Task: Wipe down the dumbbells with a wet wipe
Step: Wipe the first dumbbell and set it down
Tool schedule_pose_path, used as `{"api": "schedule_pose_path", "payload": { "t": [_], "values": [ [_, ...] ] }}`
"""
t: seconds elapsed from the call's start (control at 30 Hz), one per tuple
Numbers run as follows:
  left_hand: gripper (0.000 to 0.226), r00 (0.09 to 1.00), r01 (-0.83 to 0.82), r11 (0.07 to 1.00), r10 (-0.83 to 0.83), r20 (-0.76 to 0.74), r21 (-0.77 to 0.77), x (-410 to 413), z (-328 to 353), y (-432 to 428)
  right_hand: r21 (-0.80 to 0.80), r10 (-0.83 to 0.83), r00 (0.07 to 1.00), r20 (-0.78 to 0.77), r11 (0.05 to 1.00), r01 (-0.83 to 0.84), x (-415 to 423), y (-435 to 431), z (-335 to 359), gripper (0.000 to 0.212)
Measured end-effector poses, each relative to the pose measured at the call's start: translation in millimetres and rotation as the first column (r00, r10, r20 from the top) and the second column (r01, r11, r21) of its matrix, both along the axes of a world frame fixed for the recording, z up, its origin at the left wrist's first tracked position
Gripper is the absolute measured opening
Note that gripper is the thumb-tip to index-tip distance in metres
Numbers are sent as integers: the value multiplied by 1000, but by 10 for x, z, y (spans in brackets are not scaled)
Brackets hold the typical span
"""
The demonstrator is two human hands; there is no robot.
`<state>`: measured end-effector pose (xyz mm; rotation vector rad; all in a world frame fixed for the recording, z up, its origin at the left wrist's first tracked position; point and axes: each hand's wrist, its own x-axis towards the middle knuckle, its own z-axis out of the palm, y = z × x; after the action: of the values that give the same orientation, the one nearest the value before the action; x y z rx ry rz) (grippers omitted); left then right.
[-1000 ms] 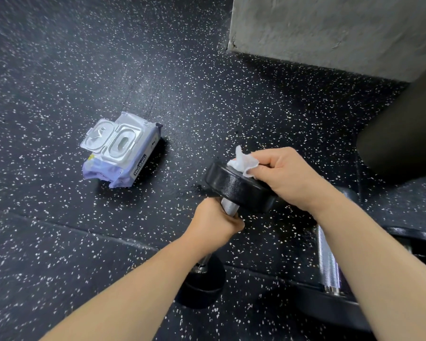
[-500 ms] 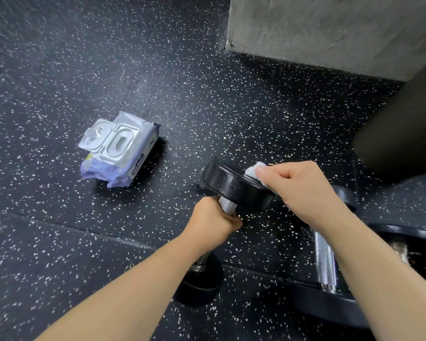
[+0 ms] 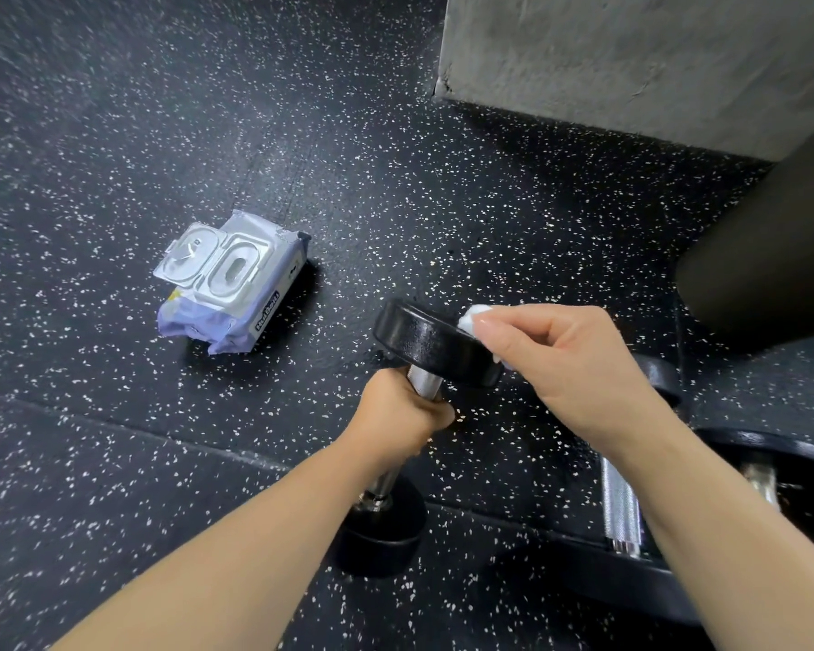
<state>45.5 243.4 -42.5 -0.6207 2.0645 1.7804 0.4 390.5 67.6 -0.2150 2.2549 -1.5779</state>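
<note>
The left grip (image 3: 398, 415) was clamped round the handle of the dumbbell (image 3: 431, 345), propping it on end on the floor (image 3: 114, 133) (probably to steady it). Just above and right of it, the right grip (image 3: 569, 373) pinched the wet wipe (image 3: 472, 317) against the upper head's rim, seemingly to rub it.

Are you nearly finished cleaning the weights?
Not nearly. Done: a wet wipe is out of the open pack. In hand: the left hand grips the standing dumbbell by its handle while the right hand presses the wipe on its top end. Left: probably its bottom end and handle, plus the other dumbbells lying at the right.
</note>
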Motion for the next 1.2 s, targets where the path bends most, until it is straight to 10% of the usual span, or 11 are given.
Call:
{"api": "schedule_pose_path", "payload": {
  "t": [0.7,0.9,1.07,1.2],
  "values": [
    [15,998,55,995,-58,-31,-81,233,264,-58,303,144,989,19,942,-143,-103,-344,-34,24],
    [14,997,62,993,-66,-37,-103,263,250,-37,707,89,991,-103,707,10,87,34,-58,23],
    [16,994,93,991,-99,-51,-97,280,303,-61,326,-153,936,-316,909,259,309,70,-43,16],
    [18,993,78,993,-86,-82,-93,274,282,-58,207,-47,969,-244,973,100,299,-73,-102,24]
  ]
}}
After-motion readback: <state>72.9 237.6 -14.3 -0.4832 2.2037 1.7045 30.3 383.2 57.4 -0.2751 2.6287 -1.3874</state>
